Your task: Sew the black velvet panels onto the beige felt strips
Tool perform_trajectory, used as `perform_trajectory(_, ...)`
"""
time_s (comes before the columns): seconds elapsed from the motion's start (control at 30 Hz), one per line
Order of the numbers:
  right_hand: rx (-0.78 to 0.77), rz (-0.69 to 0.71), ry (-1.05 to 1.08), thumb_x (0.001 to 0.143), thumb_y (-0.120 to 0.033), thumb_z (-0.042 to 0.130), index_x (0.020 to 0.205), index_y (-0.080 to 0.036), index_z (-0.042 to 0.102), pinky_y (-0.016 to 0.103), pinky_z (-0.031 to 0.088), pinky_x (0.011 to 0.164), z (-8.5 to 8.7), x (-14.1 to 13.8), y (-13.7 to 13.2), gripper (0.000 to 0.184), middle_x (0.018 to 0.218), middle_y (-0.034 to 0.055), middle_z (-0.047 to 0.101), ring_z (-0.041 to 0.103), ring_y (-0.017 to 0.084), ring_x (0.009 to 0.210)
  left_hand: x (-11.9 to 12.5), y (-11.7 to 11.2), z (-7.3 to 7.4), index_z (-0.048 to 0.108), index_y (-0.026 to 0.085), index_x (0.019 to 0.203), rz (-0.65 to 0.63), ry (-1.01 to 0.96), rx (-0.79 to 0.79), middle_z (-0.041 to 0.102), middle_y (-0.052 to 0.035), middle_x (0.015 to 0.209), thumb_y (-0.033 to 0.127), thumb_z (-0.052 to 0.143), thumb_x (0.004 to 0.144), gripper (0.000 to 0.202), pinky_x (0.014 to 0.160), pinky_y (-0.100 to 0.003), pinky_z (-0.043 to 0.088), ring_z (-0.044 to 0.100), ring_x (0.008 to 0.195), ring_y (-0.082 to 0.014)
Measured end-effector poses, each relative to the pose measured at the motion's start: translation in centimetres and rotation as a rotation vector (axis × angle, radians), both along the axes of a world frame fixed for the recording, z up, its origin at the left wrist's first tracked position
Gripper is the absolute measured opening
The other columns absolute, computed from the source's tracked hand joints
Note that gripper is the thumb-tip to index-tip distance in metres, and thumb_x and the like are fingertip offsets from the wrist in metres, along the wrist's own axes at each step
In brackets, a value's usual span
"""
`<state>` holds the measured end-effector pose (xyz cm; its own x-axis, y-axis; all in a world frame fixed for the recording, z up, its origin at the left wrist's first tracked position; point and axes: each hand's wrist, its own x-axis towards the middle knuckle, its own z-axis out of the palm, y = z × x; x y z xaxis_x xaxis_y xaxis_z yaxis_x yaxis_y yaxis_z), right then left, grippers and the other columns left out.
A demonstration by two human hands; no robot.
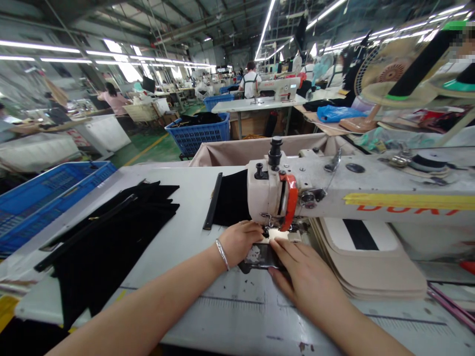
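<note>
A white sewing machine (pixel 267 195) with an orange guard (pixel 291 202) stands before me. My left hand (pixel 243 242), a silver bracelet at its wrist, is beside the needle area with its fingers bent and close together; their tips are partly hidden, and I cannot make out what they hold. My right hand (pixel 306 269) lies flat with its fingers stretched out and thumb apart, over the dark metal plate (pixel 261 257) in front of the presser foot. Behind the machine head lies a black fabric piece (pixel 232 198) with a zipper (pixel 213 200) along its left edge.
Black fabric pieces (pixel 122 242) with a zipper lie on the table's left. Under the machine arm is a stack of beige panels (pixel 382 274). Blue crates stand at the left (pixel 55 185) and ahead (pixel 200 133). Thread cones (pixel 415 69) rise at right; people work farther back.
</note>
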<state>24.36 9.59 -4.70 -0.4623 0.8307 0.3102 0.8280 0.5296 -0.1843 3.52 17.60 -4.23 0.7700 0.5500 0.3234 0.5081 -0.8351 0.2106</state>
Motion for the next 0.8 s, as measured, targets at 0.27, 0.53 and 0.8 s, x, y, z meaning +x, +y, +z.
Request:
perform_trajectory(0.27, 0.003, -0.047, 0.009, 0.090, -0.038, 0.054, 0.135, -0.014, 0.047, 0.045, 0.045, 0.092, 0.04, -0.61, 0.73, 0.052, 0.121, 0.0140, 0.057, 0.053, 0.026, 0.103, 0.39, 0.76, -0.32, 0.069, 0.017, 0.096, 0.129, -0.005, -0.025, 0.068, -0.0040, 0.106, 0.004, 0.048, 0.088, 0.026, 0.096, -0.029, 0.048, 0.062, 0.100, -0.0163)
perform_trajectory(0.53, -0.001, -0.053, 0.025, 0.091, -0.037, 0.053, 0.138, -0.013, 0.043, 0.047, 0.042, 0.094, -0.28, -0.71, 0.86, 0.054, 0.124, 0.0143, 0.054, 0.050, 0.029, 0.108, 0.59, 0.87, 0.01, 0.070, 0.019, 0.097, 0.154, -0.008, -0.021, 0.070, -0.0023, 0.105, 0.008, 0.054, 0.088, 0.021, 0.095, -0.028, 0.049, 0.062, 0.100, -0.0167)
perform_trajectory(0.8, 0.021, -0.043, 0.042, 0.090, -0.035, 0.054, 0.131, -0.014, 0.050, 0.047, 0.043, 0.093, -0.37, -0.65, 0.63, 0.046, 0.119, 0.0136, 0.057, 0.051, 0.028, 0.106, 0.23, 0.82, -0.61, 0.070, 0.018, 0.094, 0.132, 0.001, -0.032, 0.070, -0.0015, 0.104, 0.004, 0.056, 0.084, 0.022, 0.094, -0.029, 0.050, 0.063, 0.100, -0.0158)
